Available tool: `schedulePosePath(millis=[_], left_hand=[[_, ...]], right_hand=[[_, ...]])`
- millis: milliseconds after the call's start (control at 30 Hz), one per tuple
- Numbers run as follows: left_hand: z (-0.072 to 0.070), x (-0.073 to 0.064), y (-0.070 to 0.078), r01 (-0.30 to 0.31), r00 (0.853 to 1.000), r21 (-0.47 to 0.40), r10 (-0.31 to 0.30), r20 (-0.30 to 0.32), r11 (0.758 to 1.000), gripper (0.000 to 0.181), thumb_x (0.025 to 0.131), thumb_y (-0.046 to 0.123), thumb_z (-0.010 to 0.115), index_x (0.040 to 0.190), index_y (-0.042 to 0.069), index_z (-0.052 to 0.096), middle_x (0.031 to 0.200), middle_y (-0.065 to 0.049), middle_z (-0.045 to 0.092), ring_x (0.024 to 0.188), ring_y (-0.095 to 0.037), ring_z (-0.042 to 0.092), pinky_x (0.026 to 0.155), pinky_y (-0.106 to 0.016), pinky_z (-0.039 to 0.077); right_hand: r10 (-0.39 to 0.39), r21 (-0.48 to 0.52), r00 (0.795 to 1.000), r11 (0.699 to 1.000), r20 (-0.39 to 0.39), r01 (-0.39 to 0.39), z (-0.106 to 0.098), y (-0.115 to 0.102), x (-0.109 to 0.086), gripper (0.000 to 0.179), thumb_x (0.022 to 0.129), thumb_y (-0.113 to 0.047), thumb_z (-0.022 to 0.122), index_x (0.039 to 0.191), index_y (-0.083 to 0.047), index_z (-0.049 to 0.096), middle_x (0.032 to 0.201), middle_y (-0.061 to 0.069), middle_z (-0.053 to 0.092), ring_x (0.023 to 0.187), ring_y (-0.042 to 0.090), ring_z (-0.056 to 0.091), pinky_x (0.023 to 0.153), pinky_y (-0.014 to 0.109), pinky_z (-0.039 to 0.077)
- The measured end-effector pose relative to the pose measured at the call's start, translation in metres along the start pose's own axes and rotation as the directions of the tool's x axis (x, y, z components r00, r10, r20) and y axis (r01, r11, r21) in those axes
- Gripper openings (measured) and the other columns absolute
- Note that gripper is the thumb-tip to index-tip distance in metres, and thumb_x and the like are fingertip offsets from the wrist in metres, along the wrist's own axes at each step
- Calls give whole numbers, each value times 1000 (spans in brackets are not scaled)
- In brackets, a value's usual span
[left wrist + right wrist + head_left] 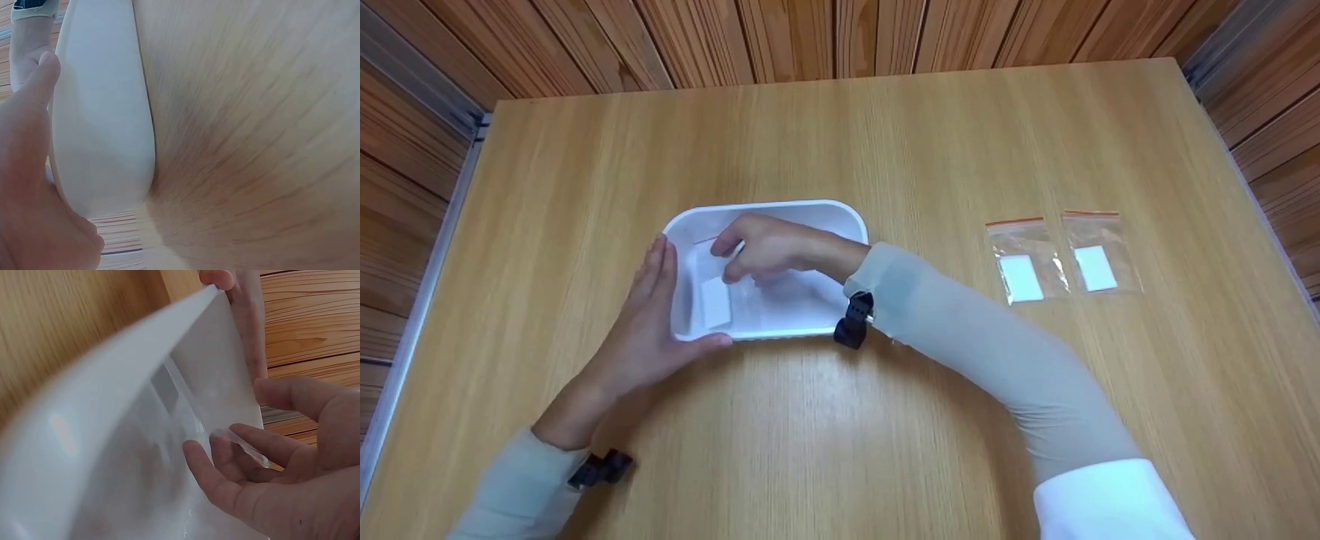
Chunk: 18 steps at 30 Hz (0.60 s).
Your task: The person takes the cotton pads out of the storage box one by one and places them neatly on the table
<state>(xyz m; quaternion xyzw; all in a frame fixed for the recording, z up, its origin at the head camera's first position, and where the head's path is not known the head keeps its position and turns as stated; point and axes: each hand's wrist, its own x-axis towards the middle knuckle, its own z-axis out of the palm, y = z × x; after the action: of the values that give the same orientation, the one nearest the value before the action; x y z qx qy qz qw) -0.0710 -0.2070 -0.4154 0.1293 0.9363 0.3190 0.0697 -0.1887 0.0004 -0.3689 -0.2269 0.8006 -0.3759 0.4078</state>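
A white plastic tub point(769, 330) stands on the table. My left hand point(641, 330) holds its left end, thumb on the near rim and fingers along the outer left wall. Inside the tub, at its left end, lies a clear zip bag point(706, 259) with a white rectangular piece point(715, 301) in it. My right hand point(761, 247) reaches into the tub over that bag. In the right wrist view its fingers point(208, 475) are parted from the thumb point(287, 391), and clear plastic point(247, 447) touches them. The right hand partly hides the bag.
To the right of the tub, two more clear zip bags lie side by side, a left one point(1054, 262) and a right one point(1125, 262), each with a red top strip and a white piece inside. Wooden walls point(780, 37) border the table point(840, 450).
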Motion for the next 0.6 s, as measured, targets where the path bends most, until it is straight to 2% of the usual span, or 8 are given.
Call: schedulePosePath(millis=[133, 267, 400, 600], left_hand=[[1, 0, -1, -13, 1000, 1, 13, -8, 1000, 135, 78, 52, 86, 162, 8, -10, 169, -16, -14, 155, -38, -8, 118, -68, 13], [1, 1, -1, -7, 1000, 3, 7, -6, 1000, 136, 77, 53, 86, 162, 8, -11, 169, -16, -14, 155, -39, -8, 117, -69, 12], [1, 1, -1, 2, 1000, 2, -2, -3, 1000, 135, 78, 55, 84, 162, 9, -11, 169, -15, -14, 155, -39, -6, 117, -70, 14], [0, 0, 0, 15, 1000, -7, -15, 3, 1000, 134, 78, 55, 84, 163, 13, -11, 170, -13, -14, 155, -39, -5, 115, -72, 17]], right_hand=[[-26, -31, 999, 999, -28, 25, 2, 1, 0, 50, 92, -14, 72, 140, -4, 61, 141, 7, 60, 123, 15, 56, 94, 26, 51], [-19, -56, 1000, 998, -25, 17, 3, 1, -1, 51, 92, -15, 72, 141, -4, 59, 142, 8, 58, 123, 15, 54, 92, 27, 53], [8, -2, 1000, 1000, -28, -8, 5, -1, -1, 54, 92, -12, 72, 142, -2, 53, 143, 10, 52, 118, 18, 57, 81, 29, 58], [40, 88, 998, 996, -44, -36, 7, -4, -2, 51, 94, -4, 69, 142, -2, 50, 143, 10, 46, 110, 19, 61, 72, 27, 60]])
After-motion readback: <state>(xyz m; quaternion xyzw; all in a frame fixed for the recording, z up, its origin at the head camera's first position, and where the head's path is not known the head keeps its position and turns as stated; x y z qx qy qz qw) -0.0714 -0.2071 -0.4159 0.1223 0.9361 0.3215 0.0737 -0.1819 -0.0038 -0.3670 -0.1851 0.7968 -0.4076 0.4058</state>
